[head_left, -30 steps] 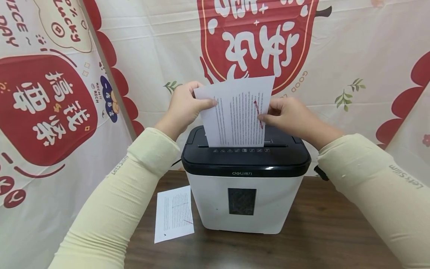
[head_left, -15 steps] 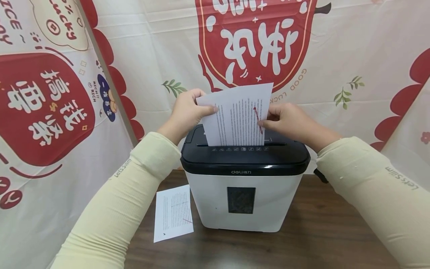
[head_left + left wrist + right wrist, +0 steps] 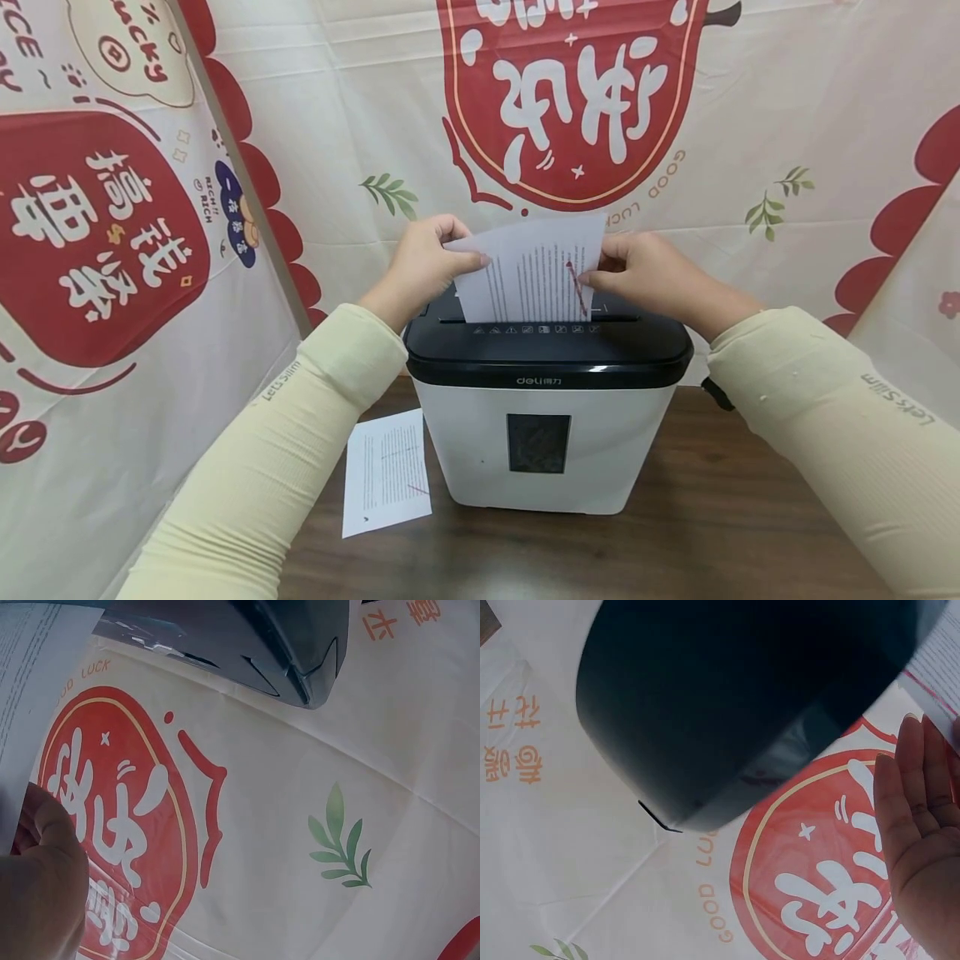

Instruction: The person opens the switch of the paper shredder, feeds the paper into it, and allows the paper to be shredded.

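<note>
A printed sheet of paper [image 3: 528, 279] with a red pen line stands upright, its lower edge in the slot of a black-and-white paper shredder [image 3: 547, 354]. My left hand [image 3: 426, 265] pinches its upper left side, thumb in front, fingers behind. At the right edge, my right hand [image 3: 651, 268] holds it, thumb at the front. The left wrist view shows the left hand [image 3: 49, 870] against the sheet [image 3: 26, 697]. In the right wrist view, several fingers of the right hand [image 3: 926, 825] extend beside the sheet [image 3: 937, 667]; its thumb is mostly out of view.
Another printed sheet with a red line [image 3: 386, 475] lies on the brown wooden table [image 3: 517, 558], left of the shredder. A patterned cloth [image 3: 322, 142] hangs close behind the shredder, with another hanging at the left.
The sheet has sunk lower into the shredder slot, and less of it shows above. My left hand has come down with it; my right hand has lowered slightly, keeping its hold.
</note>
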A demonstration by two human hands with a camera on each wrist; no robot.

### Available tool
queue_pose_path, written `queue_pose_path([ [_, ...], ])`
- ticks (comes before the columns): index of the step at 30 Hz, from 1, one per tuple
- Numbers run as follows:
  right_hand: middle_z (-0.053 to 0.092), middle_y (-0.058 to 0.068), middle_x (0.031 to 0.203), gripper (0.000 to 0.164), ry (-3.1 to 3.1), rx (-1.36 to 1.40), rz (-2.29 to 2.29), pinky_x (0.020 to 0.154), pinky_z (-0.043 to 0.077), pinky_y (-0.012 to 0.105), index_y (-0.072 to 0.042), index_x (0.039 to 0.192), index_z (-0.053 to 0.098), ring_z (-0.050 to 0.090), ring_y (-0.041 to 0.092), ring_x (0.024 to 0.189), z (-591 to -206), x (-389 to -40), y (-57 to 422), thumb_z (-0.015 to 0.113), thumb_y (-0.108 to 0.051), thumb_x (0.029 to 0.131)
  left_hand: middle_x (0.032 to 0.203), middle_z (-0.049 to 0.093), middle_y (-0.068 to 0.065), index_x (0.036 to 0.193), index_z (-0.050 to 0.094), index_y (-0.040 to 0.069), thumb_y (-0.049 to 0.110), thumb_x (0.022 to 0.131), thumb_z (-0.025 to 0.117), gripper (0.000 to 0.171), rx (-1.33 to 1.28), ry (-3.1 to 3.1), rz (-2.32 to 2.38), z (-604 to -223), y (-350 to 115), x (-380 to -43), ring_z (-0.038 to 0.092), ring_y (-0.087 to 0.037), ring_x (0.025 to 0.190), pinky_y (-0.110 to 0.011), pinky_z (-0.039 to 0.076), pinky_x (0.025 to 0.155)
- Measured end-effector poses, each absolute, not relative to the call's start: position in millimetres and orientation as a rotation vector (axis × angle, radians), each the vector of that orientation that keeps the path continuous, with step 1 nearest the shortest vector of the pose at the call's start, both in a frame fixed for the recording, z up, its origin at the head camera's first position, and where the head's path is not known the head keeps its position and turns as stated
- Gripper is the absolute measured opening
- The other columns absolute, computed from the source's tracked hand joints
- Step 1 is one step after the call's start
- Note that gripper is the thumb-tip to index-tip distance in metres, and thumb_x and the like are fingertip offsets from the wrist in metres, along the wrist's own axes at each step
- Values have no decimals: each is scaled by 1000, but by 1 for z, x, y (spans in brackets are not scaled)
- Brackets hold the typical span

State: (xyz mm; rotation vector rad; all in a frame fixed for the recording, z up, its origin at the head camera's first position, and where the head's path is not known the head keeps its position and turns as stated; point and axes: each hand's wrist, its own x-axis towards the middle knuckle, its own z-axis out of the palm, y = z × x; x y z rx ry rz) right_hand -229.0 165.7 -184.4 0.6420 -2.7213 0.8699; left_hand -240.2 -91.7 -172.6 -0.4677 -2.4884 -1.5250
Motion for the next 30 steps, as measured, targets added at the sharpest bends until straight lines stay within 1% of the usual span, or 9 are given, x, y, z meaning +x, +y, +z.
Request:
queue_pose_path([
  [3, 70, 18, 106, 32, -2720, 637, 855, 88, 51, 50, -1, 119, 66, 65, 29, 90, -184, -228, 165, 68, -11, 89, 96, 64, -8, 88, 62, 5, 10, 87, 70, 9, -474, -2511, -1482, -176, -93, -241, 56, -21, 94, -33, 47, 75],
  [6, 70, 17, 103, 26, -2719, 631, 818, 81, 52, 43, -1, 112, 68, 63, 27, 86, -184, -227, 165, 68, -11, 89, 89, 63, -8, 86, 63, 5, 11, 87, 71, 10, -470, -2545, -1424, -180, -95, -241, 54, -21, 89, -32, 45, 71],
  [8, 70, 17, 100, 21, -2718, 634, 799, 75, 51, 38, 0, 106, 69, 61, 26, 84, -184, -226, 165, 68, -11, 88, 83, 61, -7, 85, 62, 6, 12, 86, 71, 11, -467, -2571, -1385, -184, -97, -242, 53, -20, 86, -31, 43, 69],
  [10, 71, 16, 97, 17, -2720, 638, 790, 70, 49, 33, 0, 101, 69, 60, 24, 82, -185, -226, 165, 68, -11, 88, 82, 60, -6, 84, 62, 7, 12, 86, 72, 11, -466, -2594, -1353, -188, -98, -243, 52, -20, 84, -30, 42, 68],
  [12, 71, 15, 97, 15, -2722, 645, 797, 69, 49, 31, 0, 99, 69, 61, 24, 82, -186, -225, 166, 68, -10, 88, 82, 59, -6, 84, 62, 7, 12, 86, 72, 12, -478, -2609, -1326, -192, -100, -244, 52, -21, 83, -31, 42, 69],
  [15, 71, 14, 94, 13, -2729, 648, 796, 68, 49, 30, -1, 96, 68, 60, 23, 80, -190, -226, 167, 68, -11, 87, 83, 59, -7, 83, 62, 6, 12, 87, 72, 12, -501, -2627, -1295, -198, -101, -245, 52, -21, 84, -31, 44, 69],
  [19, 69, 11, 87, 11, -2751, 664, 794, 64, 48, 32, -2, 92, 67, 56, 24, 76, -195, -227, 168, 68, -12, 88, 84, 58, -7, 82, 62, 7, 13, 87, 72, 13, -511, -2666, -1273, -204, -101, -245, 53, -22, 86, -32, 45, 70],
  [24, 66, 10, 85, 9, -2774, 683, 791, 66, 47, 33, -3, 88, 65, 54, 24, 77, -201, -229, 168, 67, -11, 89, 84, 60, -7, 80, 62, 7, 13, 87, 72, 13, -531, -2707, -1231, -209, -102, -244, 54, -21, 85, -31, 45, 69],
  [30, 65, 8, 81, 6, -2804, 669, 754, 67, 47, 33, -4, 88, 67, 53, 23, 75, -208, -229, 165, 66, -10, 88, 85, 61, -7, 79, 63, 7, 12, 87, 72, 13, -567, -2750, -1128, -215, -103, -245, 54, -21, 83, -29, 44, 69],
])
